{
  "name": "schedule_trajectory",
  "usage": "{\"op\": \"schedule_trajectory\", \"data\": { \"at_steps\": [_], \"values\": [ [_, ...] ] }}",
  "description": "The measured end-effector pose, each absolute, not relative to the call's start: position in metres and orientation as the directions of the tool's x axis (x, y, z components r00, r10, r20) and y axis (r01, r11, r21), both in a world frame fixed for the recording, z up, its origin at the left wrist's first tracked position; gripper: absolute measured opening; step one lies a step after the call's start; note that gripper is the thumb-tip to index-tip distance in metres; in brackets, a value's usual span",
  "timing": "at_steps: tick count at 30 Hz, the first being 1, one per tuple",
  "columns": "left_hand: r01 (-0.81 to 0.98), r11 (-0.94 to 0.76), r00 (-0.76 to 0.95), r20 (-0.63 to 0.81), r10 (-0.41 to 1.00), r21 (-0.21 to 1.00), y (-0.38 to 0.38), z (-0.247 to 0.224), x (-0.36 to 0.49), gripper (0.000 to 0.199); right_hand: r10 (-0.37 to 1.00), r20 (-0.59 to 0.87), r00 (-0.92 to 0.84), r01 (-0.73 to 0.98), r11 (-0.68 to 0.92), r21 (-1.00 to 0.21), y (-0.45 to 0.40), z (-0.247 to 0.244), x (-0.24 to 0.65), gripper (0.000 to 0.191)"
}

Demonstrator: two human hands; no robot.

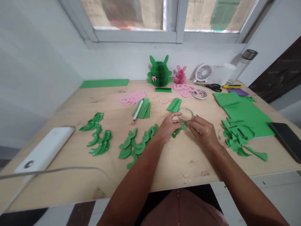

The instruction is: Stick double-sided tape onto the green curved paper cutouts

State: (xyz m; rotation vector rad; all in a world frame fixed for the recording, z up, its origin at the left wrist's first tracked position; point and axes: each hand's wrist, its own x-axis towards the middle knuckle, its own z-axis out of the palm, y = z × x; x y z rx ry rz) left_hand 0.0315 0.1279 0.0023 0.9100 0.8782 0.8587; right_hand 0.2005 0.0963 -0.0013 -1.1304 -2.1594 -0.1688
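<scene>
My left hand (171, 126) is closed on a small curved green paper piece (176, 133), its index finger over the near rim of a thin tape roll (185, 120). My right hand (204, 130) pinches at the right end of that piece, beside the roll; what lies between its fingertips is too small to tell. Folded green paper (174, 105) lies just behind the roll. Left of my left forearm are curved green cutouts (125, 152), and farther left more green cutouts with pale strips (101, 145).
A white pen (138, 110) rests on green paper slips (146, 110). Green scraps (237, 135), green sheets (249, 114) and a black phone (287, 138) lie right. Behind are pink cutouts (133, 98), scissors (213, 87), and a green honeycomb paper figure (160, 73). A white power bank (47, 149) lies left.
</scene>
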Motion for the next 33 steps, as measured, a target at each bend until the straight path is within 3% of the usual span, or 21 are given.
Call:
{"op": "schedule_trajectory", "data": {
  "at_steps": [18,24,33],
  "values": [
    [-0.215,0.308,0.387,-0.209,0.898,0.927,0.1286,0.0014,0.0317,0.047,0.662,0.625,-0.413,0.773,0.618,-0.144,0.0946,0.0020,0.1987,0.021],
    [-0.198,0.278,0.395,-0.183,0.900,0.940,0.1292,0.0017,0.0315,0.053,0.668,0.605,-0.432,0.766,0.626,-0.145,0.0943,0.0032,0.1989,0.020],
    [-0.159,0.273,0.375,-0.198,0.906,0.949,0.1305,-0.0011,0.0306,0.056,0.731,0.567,-0.380,0.710,0.623,-0.328,0.0940,0.0012,0.1996,0.020]
  ]
}}
